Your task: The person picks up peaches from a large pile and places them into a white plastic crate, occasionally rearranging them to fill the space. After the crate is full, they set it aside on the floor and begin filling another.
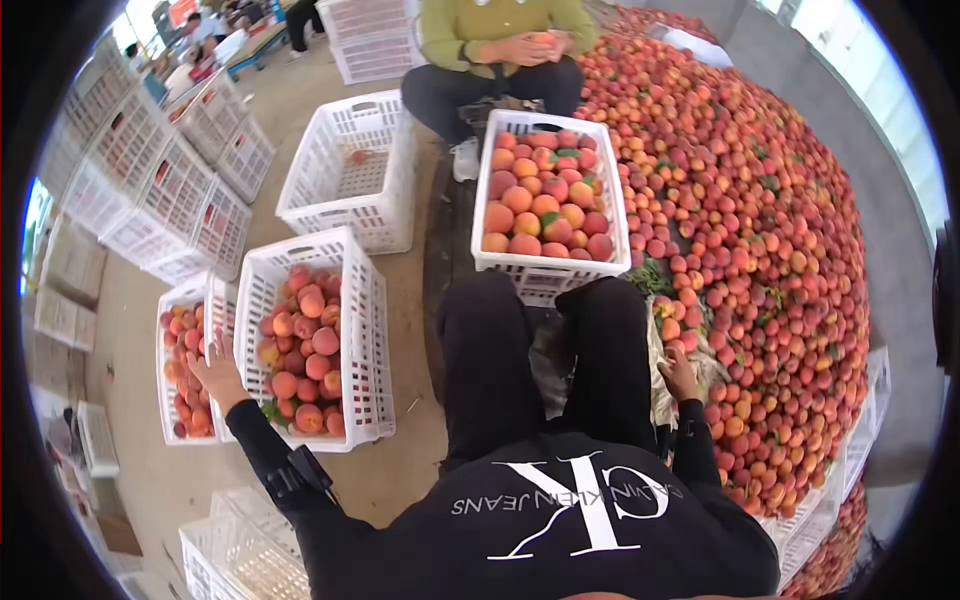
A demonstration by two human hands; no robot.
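Note:
My left hand (217,373) is open, fingers spread, over the neighbouring sides of two white plastic crates on the floor at my left. Peaches fill much of the nearer crate (368,335), and the smaller-looking crate (163,375) beyond it also holds peaches. On the other side, my right hand (679,374) reaches to the edge of a big heap of peaches (770,300), fingers extended close to a few peaches (682,328) and a crumpled tan sheet (657,370). Nothing shows in its grasp. In front of my knees stands a white crate of peaches (550,263), some with green leaves.
Across from me sits a person (505,45) in a green top, both hands around a peach (543,40). A white crate (345,205) with little in it stands left of centre. Stacked crates (165,190) line the left; another crate (245,550) is behind my left arm.

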